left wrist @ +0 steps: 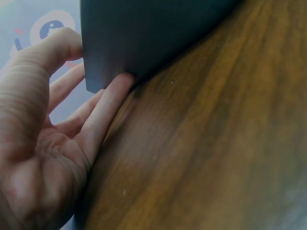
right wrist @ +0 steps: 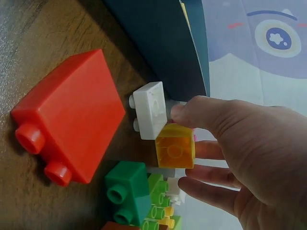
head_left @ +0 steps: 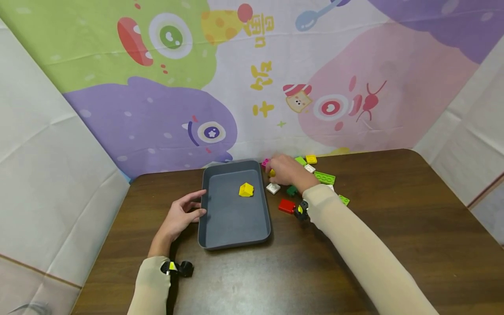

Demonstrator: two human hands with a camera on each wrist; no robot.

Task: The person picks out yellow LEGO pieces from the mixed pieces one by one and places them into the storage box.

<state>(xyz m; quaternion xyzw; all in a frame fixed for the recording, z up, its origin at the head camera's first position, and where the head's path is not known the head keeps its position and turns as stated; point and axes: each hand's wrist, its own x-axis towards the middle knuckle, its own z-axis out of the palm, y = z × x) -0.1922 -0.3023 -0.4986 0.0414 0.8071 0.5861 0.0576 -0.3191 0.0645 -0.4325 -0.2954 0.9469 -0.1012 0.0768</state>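
Note:
My left hand is at the left side of a grey tray. In the left wrist view its thumb and fingertips touch the tray's outer wall. Inside the tray lies a yellow toy brick. Right of the tray, my right hand has a second yellow brick between thumb and fingers, its hollow side towards the wrist camera. Beside the thumb a white brick stands on its side. A magenta brick is partly hidden by the fingers.
A red brick and a dark green brick lie below the right wrist. Several more bricks, among them a long lime green one and a flat yellow one, lie further right. A printed cloth hangs along the table's back edge.

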